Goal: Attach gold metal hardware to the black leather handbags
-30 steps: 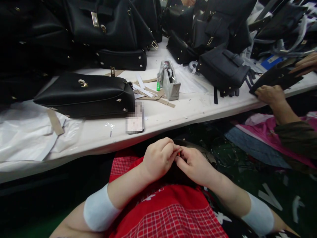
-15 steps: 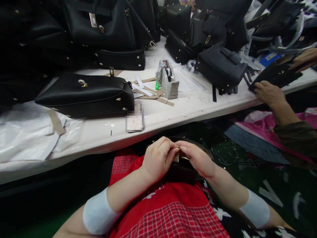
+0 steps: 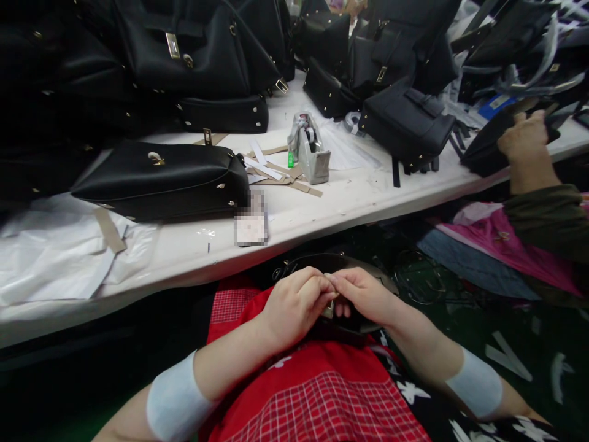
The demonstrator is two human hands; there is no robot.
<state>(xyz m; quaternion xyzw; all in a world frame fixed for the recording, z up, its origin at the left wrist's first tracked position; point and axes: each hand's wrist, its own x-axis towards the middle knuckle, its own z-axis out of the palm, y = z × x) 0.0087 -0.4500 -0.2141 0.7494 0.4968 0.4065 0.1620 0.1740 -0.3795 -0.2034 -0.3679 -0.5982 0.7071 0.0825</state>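
Note:
My left hand [image 3: 294, 304] and my right hand [image 3: 365, 294] meet fingertip to fingertip in my lap, below the table edge. Both are curled closed on a black bag piece [image 3: 343, 328] with a small metal fitting between the fingers. The piece rests on my red checked apron [image 3: 322, 399]. On the white table [image 3: 322, 212] above lies a flat black handbag [image 3: 165, 178], and a blurred phone [image 3: 251, 224] sits near the edge.
Black handbags [image 3: 193, 55] are piled along the back. A grey tape dispenser [image 3: 309, 150] stands mid-table among paper strips. Another black bag [image 3: 407, 123] stands right of it. A co-worker's hand [image 3: 522, 138] grips a black piece at the right edge. White sheets [image 3: 55, 258] lie left.
My hands have dropped slightly lower in my lap, still pinched together on the piece. The co-worker's hand has lifted from the table edge up onto the black piece.

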